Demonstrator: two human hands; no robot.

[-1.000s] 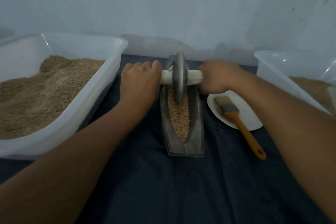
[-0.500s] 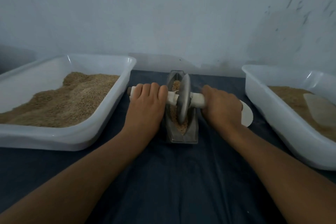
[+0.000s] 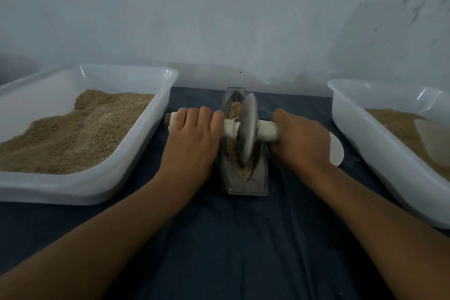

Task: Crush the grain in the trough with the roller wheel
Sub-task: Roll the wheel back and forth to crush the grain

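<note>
Grey metal forms the narrow trough (image 3: 258, 173), which sits lengthwise on a dark blue cloth (image 3: 243, 238) in the middle of the scene, its far end close to the pale wall (image 3: 219, 12). Tan grain (image 3: 234, 107) lies along its channel, showing both beyond and in front of the roller wheel (image 3: 246, 133). That wheel, a dull metal disc, stands upright on edge in the near half of the trough, its lower rim sunk into the grain. A handle wrapped in white (image 3: 267, 131) passes through its centre and sticks out to either side.

The person's left hand (image 3: 192, 139) grips the handle's left part, fingers curled over the top, with the bare brown tip of the handle poking out past them. The right hand (image 3: 300, 140) grasps the right part in the same way, knuckles facing the wall. Both forearms reach in from the near edge.

To the left stands a white plastic tub (image 3: 155, 129) heaped with tan grain, its right wall just beside the handle's end. To the right is a second white tub (image 3: 360, 134), also holding grain, with a pale scoop-like piece (image 3: 433, 141) resting inside. Between this tub and the right hand, a white plate (image 3: 337, 151) lies on the cloth, partly hidden by the hand.
</note>
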